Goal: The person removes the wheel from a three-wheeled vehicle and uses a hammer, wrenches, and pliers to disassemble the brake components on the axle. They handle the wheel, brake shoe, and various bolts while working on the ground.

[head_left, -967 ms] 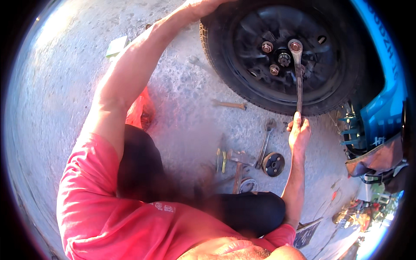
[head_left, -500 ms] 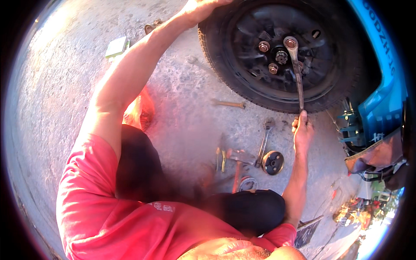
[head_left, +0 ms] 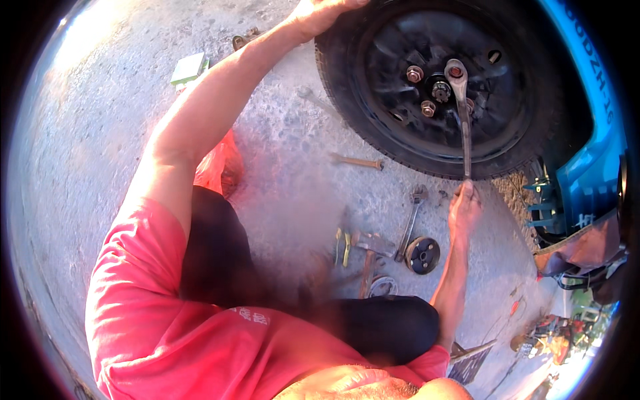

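A black tyre on a dark steel wheel stands upright in front of me at the top right, with several nuts around its hub. A ring spanner sits with its ring end over the top nut, its handle pointing down toward me. My right hand is closed round the handle's lower end, just below the tyre's edge. My left hand reaches up to the tyre's upper left edge and rests against it, fingers stretched out; the picture's top edge cuts off part of them.
On the concrete floor lie a small spanner, a long wrench, a round black drum-like part, a hammer and yellow-handled pliers. Blue bodywork borders the wheel's right. A red plastic bag lies by my left knee.
The spanner's handle and my right hand have swung slightly left relative to the wheel. My left hand stays at the tyre. The whole view has shifted a little.
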A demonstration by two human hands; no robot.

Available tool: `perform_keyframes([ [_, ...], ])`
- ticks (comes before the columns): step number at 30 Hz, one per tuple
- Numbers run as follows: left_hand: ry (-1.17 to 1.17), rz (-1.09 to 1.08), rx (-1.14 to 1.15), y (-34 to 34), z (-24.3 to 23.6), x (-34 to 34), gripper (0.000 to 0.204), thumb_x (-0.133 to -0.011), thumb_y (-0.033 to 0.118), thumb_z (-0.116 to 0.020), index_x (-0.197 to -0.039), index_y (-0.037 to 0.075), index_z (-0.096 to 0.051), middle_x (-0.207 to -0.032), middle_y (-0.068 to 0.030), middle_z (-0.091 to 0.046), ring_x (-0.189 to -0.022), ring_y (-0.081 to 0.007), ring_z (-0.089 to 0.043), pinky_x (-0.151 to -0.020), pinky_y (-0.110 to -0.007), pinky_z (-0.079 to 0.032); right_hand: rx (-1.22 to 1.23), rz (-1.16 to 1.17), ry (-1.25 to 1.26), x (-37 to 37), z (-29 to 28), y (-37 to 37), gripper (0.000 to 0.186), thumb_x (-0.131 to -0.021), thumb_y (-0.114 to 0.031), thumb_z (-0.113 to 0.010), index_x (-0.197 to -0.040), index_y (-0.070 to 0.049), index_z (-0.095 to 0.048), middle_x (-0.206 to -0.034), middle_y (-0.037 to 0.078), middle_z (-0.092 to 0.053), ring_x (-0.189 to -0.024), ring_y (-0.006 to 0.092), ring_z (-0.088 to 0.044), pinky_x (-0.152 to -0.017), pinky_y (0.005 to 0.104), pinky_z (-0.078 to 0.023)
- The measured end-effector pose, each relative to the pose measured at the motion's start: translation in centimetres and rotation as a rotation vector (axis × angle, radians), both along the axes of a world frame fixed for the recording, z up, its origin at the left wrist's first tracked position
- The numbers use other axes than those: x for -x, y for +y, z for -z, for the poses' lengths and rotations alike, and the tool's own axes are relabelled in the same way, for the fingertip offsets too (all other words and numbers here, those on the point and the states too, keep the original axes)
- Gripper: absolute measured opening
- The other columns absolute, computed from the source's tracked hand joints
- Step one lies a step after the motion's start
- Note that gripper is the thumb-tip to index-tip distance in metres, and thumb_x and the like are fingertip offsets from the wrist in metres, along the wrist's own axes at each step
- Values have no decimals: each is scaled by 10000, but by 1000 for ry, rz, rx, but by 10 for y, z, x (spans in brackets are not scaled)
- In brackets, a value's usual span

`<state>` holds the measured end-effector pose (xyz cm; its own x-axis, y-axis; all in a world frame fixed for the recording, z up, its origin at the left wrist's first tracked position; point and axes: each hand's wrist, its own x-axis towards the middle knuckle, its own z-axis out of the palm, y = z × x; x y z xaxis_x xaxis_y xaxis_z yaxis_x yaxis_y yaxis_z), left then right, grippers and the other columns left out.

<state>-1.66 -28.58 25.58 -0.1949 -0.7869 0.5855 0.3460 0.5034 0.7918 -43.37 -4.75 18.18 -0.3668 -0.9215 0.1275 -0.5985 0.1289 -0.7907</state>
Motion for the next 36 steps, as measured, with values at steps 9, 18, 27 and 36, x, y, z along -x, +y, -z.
perform_keyframes([
  [9, -64, -59, -86, -3, 3, -4, 852, -819, 426, -845, -1440, -9, -457, -1286, -91, -623, -1165, -177, -579, -1018, -366, -480, -167, -357, -53, 8, 47, 23, 414, -1032, -381, -584, -779, -56, -622, -610, -17, -547, -514, 86, -509, -487, 305, -408],
  [18, 109, 51, -1, 10, -10, 11, 775, -858, 360, -823, -1447, 13, -459, -1282, -70, -625, -1088, -146, -593, -935, -329, -513, -625, -684, 371, -28, 121, 112, 552, -983, -555, -542, -915, -29, -697, -907, 238, -701, -873, 425, -695, -737, 476, -535],
  [27, -114, -118, -226, 11, -8, -14, 696, -900, 348, -768, -1462, 63, -472, -1231, -45, -637, -981, -115, -602, -824, -293, -529, -229, -337, -307, 43, 113, 44, 395, -1012, -423, -573, -1212, -83, -558, -990, 0, -619, -947, 150, -660, -743, 320, -534],
  [36, -87, -133, -138, 15, -13, -11, 701, -903, 365, -766, -1458, 49, -476, -1233, -42, -638, -1004, -120, -596, -838, -288, -523, 397, -106, -567, 62, -28, -93, 803, -987, -576, -551, -1562, -61, -330, -1561, 95, -408, -1398, 269, -422, -1179, 445, -330],
])
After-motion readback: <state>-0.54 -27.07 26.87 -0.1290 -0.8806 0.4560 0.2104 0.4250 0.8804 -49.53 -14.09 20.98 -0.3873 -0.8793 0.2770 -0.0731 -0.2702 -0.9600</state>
